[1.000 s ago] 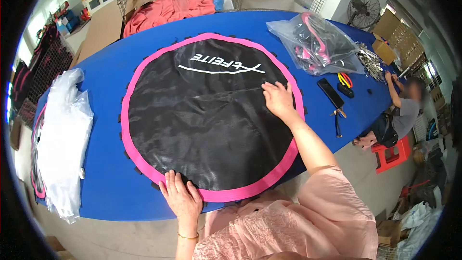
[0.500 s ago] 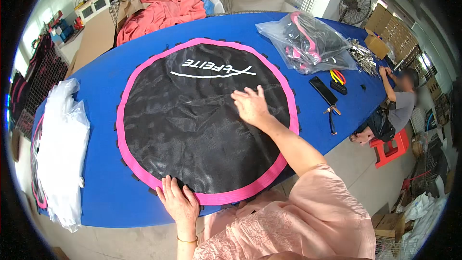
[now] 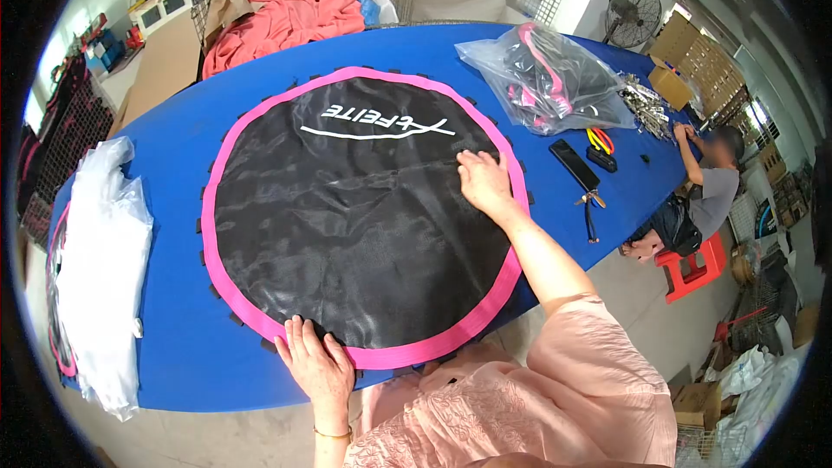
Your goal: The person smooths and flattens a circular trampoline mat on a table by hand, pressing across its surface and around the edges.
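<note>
A round black trampoline mat [image 3: 347,217] with a pink border and dark tabs round its rim lies spread on the blue table [image 3: 173,295]. White lettering, upside down to me, runs across its far part. My left hand [image 3: 318,364] rests flat on the near pink border, fingers stretched out over the edge of the black fabric. On the right part of the black fabric lies my right hand [image 3: 485,182], its fingers spread and palm down. Neither hand grips anything. Low creases run across the mat's middle.
At the left lies a white plastic-wrapped bundle [image 3: 104,277]. To the right are a clear bag [image 3: 546,78] of black and pink pieces, a phone [image 3: 574,165], keys [image 3: 592,199], yellow-handled snips [image 3: 601,140] and a metal parts pile [image 3: 644,108]. Another person [image 3: 715,186] sits beyond the table's right end.
My right hand has slid right across the mat towards its pink border. My left hand stays on the near border. The whole view has shifted slightly.
</note>
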{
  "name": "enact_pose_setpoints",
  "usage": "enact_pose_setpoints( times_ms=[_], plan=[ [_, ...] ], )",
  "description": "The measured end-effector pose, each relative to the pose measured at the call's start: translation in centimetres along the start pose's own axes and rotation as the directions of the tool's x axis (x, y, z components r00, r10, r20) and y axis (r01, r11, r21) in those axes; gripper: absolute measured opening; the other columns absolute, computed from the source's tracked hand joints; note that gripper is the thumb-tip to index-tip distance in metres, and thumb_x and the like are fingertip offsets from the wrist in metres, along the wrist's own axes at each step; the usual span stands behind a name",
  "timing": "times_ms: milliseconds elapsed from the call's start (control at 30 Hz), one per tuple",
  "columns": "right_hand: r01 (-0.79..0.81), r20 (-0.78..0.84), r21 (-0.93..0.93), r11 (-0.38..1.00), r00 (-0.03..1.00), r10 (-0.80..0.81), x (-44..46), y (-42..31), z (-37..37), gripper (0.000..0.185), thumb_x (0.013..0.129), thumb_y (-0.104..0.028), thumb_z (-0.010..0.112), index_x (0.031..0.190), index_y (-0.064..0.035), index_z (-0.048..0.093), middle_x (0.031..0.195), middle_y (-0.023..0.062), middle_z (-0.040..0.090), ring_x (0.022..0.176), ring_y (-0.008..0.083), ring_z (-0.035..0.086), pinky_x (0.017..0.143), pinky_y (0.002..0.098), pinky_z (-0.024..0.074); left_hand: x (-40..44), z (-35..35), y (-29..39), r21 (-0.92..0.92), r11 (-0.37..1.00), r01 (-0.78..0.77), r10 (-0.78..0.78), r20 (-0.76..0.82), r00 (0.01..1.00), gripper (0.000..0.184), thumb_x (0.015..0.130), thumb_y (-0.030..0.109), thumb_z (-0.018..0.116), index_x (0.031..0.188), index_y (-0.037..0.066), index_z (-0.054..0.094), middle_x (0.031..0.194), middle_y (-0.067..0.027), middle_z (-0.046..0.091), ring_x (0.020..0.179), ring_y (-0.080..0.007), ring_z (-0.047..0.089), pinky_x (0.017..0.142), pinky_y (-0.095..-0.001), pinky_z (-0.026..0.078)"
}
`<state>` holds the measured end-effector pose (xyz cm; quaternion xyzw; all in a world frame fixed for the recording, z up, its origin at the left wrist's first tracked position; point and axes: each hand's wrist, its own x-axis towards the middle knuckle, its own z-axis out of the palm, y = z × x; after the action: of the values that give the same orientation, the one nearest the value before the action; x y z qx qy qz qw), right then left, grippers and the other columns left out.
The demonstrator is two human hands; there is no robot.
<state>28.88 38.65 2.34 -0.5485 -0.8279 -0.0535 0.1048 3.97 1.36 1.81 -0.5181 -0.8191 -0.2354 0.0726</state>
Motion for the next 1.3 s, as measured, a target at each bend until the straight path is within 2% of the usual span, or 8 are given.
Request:
enact_pose_setpoints(
  times_ms=[200,300,467,700,767,933,1033,1300],
  plan=[
    [0.224,-0.041,0.090,0.971,0.974,-0.221,-3.5,-3.4,-0.8,0.037,0.101,-0.024,0.056,0.134,-0.0134,0.067,0.143,0.0062,0.064,0.135,0.0318,0.055,0.119,0.0634,0.0263,-0.2,0.2,-0.1,-0.003,1.000,0.003,-0.003,0.004,1.000,0.039,0.099,0.018,0.052,0.128,-0.008,0.058,0.139,-0.0273,0.058,0.139,-0.0408,0.048,0.123,-0.0564,0.025],
    [0.224,-0.076,0.131,0.966,0.973,-0.216,-5.6,-1.2,-0.8,0.036,0.100,-0.022,0.058,0.134,-0.0142,0.067,0.143,0.0066,0.064,0.136,0.0325,0.055,0.119,0.0635,0.0262,-0.1,0.1,-0.2,-0.004,1.000,0.006,-0.006,0.007,1.000,0.039,0.099,0.018,0.052,0.128,-0.008,0.058,0.140,-0.0270,0.058,0.140,-0.0405,0.048,0.123,-0.0564,0.025],
    [0.012,0.013,0.075,0.997,1.000,-0.013,-8.2,3.0,-3.1,0.034,0.102,-0.021,0.057,0.135,-0.0170,0.068,0.144,0.0020,0.064,0.139,0.0317,0.052,0.121,0.0623,0.0225,-0.2,0.1,-0.2,-0.006,1.000,0.007,-0.007,0.025,1.000,0.039,0.100,0.018,0.052,0.130,-0.007,0.058,0.143,-0.0249,0.056,0.141,-0.0391,0.047,0.124,-0.0552,0.024],
    [0.265,-0.083,0.181,0.947,0.964,-0.254,-12.0,0.0,-3.3,0.034,0.098,-0.020,0.062,0.132,-0.0125,0.066,0.140,0.0075,0.065,0.131,0.0358,0.058,0.116,0.0639,0.0297,-0.1,0.1,0.0,0.007,1.000,0.020,-0.020,0.011,1.000,0.039,0.099,0.018,0.053,0.129,-0.006,0.058,0.142,-0.0249,0.057,0.140,-0.0393,0.048,0.123,-0.0548,0.025],
    [0.268,-0.042,0.239,0.933,0.963,-0.266,-13.4,-1.3,-4.5,0.040,0.099,-0.021,0.062,0.138,-0.0106,0.062,0.145,0.0095,0.061,0.134,0.0381,0.054,0.117,0.0645,0.0282,0.0,0.0,0.0,-0.003,1.000,0.009,-0.009,0.004,1.000,0.041,0.099,0.021,0.052,0.127,-0.009,0.059,0.138,-0.0273,0.059,0.138,-0.0411,0.050,0.122,-0.0569,0.027],
    [0.271,-0.031,0.307,0.912,0.961,-0.275,-15.6,-1.6,-4.8,0.050,0.100,-0.022,0.059,0.148,-0.0075,0.052,0.154,0.0124,0.051,0.142,0.0396,0.046,0.120,0.0623,0.0244,0.0,-1.0,-1.0,-0.100,0.995,0.013,-0.008,0.047,0.999,0.049,0.094,0.022,0.064,0.131,-0.009,0.057,0.144,-0.0278,0.054,0.141,-0.0428,0.045,0.124,-0.0555,0.026],
    [0.279,-0.032,0.334,0.900,0.958,-0.284,-15.3,-1.3,-4.3,0.052,0.101,-0.023,0.059,0.150,-0.0070,0.050,0.156,0.0127,0.050,0.144,0.0388,0.044,0.121,0.0609,0.0238,-0.1,-2.4,-2.1,-0.189,0.980,-0.060,0.093,0.168,0.981,0.062,0.090,0.027,0.072,0.140,-0.007,0.054,0.148,-0.0271,0.051,0.143,-0.0440,0.043,0.123,-0.0546,0.028],
    [0.373,-0.041,0.295,0.880,0.925,-0.379,-11.1,1.2,-3.6,0.057,0.098,-0.023,0.063,0.151,-0.0075,0.049,0.154,0.0167,0.051,0.143,0.0375,0.046,0.120,0.0562,0.0297,-0.1,-4.3,-0.2,-0.254,0.965,-0.069,0.149,0.311,0.939,0.076,0.090,0.038,0.074,0.146,-0.007,0.049,0.154,-0.0290,0.045,0.147,-0.0444,0.038,0.125,-0.0507,0.026]
  ],
)
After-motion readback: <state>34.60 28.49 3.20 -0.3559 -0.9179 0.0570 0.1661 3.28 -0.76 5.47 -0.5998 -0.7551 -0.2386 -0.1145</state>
